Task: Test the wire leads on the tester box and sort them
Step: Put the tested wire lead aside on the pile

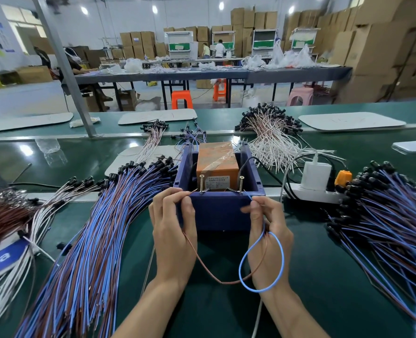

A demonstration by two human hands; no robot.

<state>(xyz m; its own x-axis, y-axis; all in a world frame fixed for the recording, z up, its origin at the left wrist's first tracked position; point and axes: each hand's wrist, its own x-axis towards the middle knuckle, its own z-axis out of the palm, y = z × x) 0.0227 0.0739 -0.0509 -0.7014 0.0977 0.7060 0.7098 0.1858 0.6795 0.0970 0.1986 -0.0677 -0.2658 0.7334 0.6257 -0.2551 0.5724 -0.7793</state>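
I see the left hand (pixel 172 230) at the front left corner of the box (pixel 220 211). Its fingers (pixel 171 194) pinch the end of the brown lead (pixel 202 264), and the tip sits just beside the left screw (pixel 201 184). The right hand (pixel 267 240) is at the front right corner and pinches the end of the blue lead (pixel 281 259), tip close to the right screw (pixel 241 184). I cannot tell whether either tip touches. Both leads hang in loops over the green worktop (pixel 324 276), crossing under the right hand. The left pile (pixel 99 240) lies beside the box. The right pile (pixel 392 228) lies beyond a power strip (pixel 316 193).
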